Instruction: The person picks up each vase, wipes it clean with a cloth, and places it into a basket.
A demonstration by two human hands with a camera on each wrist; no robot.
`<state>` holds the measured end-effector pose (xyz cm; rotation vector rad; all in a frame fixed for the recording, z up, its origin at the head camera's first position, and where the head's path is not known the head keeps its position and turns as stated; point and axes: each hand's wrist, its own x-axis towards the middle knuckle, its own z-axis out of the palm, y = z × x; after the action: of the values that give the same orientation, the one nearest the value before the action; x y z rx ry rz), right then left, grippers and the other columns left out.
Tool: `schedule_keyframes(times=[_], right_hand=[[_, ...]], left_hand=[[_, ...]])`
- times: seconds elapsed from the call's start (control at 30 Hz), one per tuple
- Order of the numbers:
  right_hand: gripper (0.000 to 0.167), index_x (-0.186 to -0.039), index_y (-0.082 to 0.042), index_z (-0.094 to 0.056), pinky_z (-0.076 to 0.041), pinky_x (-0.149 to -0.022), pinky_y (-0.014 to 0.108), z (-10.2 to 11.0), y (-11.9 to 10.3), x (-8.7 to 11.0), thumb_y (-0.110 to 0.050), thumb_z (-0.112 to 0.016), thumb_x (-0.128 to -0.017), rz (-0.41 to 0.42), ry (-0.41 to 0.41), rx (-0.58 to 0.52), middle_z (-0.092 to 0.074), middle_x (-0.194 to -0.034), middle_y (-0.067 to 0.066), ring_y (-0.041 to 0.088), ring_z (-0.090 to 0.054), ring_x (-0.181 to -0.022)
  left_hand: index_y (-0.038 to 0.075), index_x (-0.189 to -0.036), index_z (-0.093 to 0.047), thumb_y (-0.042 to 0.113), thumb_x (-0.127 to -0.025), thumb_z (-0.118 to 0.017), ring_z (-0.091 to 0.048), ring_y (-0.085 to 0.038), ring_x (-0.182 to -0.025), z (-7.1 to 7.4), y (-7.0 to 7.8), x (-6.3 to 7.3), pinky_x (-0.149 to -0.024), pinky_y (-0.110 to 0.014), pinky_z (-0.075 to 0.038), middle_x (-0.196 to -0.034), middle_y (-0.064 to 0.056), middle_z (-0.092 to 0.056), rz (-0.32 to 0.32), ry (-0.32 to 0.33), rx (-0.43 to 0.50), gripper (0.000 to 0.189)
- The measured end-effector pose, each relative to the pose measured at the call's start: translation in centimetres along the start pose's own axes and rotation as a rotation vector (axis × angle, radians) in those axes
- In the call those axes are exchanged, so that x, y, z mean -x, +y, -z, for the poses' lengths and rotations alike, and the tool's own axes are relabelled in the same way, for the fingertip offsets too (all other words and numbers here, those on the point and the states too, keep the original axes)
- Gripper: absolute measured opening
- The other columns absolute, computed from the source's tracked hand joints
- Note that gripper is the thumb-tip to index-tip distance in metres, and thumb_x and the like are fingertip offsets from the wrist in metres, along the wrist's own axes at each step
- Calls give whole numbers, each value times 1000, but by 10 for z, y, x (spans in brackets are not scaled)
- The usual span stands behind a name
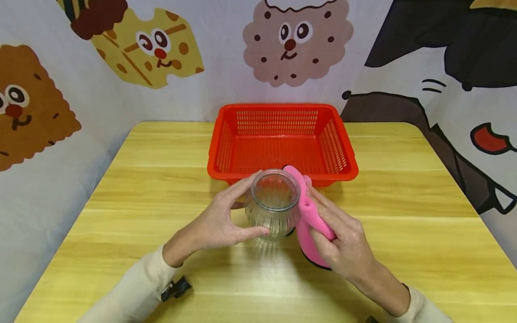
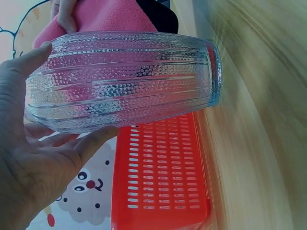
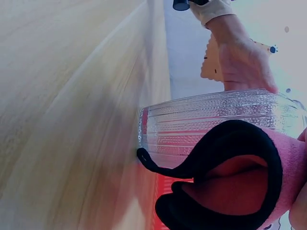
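Note:
A clear ribbed glass vase (image 1: 272, 215) with a dotted texture stands upright, mouth up, its base at the tabletop in the left wrist view. Around its upper left side my left hand (image 1: 226, 215) holds it, thumb in front and fingers behind. My right hand (image 1: 345, 237) grips a bunched pink cloth (image 1: 308, 220) with black edging and presses it to the vase's right side. In the right wrist view the folded cloth (image 3: 288, 158) hides part of the glass, and its lower edge hangs loose.
Behind the vase a red plastic basket (image 1: 282, 176) with slotted walls sits on the wood-grain table (image 1: 153, 193). A white backdrop (image 1: 226, 54) with cartoon food figures surrounds the table's back and sides.

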<state>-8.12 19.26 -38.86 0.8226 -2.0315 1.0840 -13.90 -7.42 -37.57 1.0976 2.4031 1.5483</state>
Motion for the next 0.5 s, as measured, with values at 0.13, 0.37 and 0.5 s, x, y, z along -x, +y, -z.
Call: schedule_keyframes(times=[0.13, 0.37, 0.5], right_hand=[[38, -130, 6, -70, -51, -109, 28, 0, 0, 1, -3, -60, -95, -10, -3, -3, -64, -138, 30, 21, -60, -137], [51, -131, 4, -70, -50, -108, 26, 0, -1, 1, 10, -60, -81, -29, -15, -2, -64, -139, 28, 17, -60, -136], [51, -131, 5, -70, -51, -108, 26, 1, 0, 3, 10, -60, -81, -33, -10, 8, -65, -138, 28, 17, -61, -135]], left_hand=[[25, -165, -33, 19, -80, -93, -59, -23, -135, 0, -1, -1, -99, -36, -61, -162, -2, -47, -12, 5, 9, 105], [26, -164, -34, 17, -79, -94, -59, -22, -134, 0, -1, -1, -99, -36, -61, -161, -2, -48, -13, 17, 22, 105], [26, -164, -34, 17, -78, -94, -60, -23, -134, 0, -1, -1, -99, -36, -61, -162, -2, -48, -13, 17, 29, 105]])
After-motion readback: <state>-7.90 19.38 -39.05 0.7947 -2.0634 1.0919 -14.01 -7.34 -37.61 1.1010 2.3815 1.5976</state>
